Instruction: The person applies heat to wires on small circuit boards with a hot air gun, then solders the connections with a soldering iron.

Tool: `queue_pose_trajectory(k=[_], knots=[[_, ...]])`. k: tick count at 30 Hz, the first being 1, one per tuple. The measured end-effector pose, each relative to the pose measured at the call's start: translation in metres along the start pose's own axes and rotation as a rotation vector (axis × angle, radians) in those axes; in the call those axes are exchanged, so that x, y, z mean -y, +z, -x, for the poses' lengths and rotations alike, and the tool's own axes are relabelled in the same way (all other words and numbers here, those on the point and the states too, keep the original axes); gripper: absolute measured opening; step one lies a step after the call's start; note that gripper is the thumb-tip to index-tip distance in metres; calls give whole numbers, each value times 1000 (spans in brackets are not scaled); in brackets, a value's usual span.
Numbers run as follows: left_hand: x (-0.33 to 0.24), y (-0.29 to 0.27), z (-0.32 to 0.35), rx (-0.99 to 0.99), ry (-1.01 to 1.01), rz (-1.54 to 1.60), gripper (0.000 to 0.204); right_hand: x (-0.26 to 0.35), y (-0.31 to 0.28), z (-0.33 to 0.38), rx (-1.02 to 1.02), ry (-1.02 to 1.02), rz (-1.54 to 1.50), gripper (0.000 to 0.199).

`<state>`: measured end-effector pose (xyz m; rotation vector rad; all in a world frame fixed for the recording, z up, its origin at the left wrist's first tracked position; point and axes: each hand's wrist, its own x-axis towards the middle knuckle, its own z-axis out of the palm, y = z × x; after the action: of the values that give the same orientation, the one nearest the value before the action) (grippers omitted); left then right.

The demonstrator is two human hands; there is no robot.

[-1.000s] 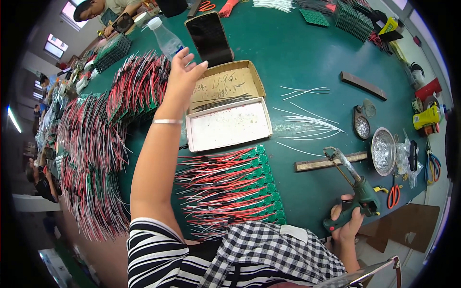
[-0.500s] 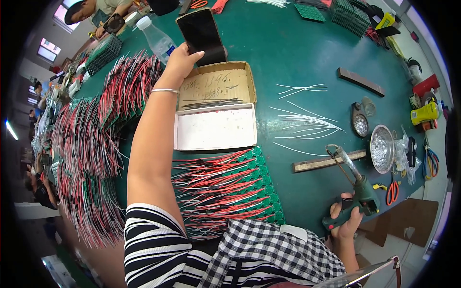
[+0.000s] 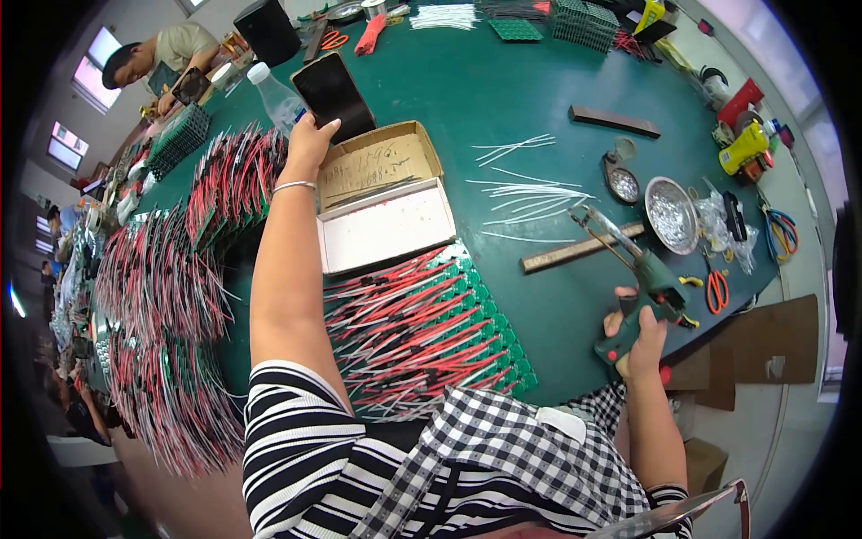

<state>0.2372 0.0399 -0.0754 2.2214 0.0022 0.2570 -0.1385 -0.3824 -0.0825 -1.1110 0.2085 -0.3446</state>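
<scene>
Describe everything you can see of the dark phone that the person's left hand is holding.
The phone is a flat, dark rectangular slab with rounded corners; its glossy face is blank and reflects a little light. It stands tilted, its top leaning away, above the green table at the far edge of an open cardboard box. The left hand grips its lower left corner. A clear plastic bottle lies just to its left.
</scene>
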Motion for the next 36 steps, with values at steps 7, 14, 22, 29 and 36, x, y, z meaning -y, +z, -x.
queue_pose_trajectory(k=[7,14,22,29,36], knots=[[-36,10,50,-572,124,-86,32,4,8,0,18,-8,29,39],[-119,65,97,-103,810,-399,21,4,7,3,21,-12,91,34],[-140,91,126,175,623,-447,25,-1,8,0,-55,-73,67,30],[-135,66,155,272,504,-507,30,-2,7,-4,-56,-141,90,18],[-131,60,142,216,537,-541,33,0,5,-1,-162,-146,117,16]])
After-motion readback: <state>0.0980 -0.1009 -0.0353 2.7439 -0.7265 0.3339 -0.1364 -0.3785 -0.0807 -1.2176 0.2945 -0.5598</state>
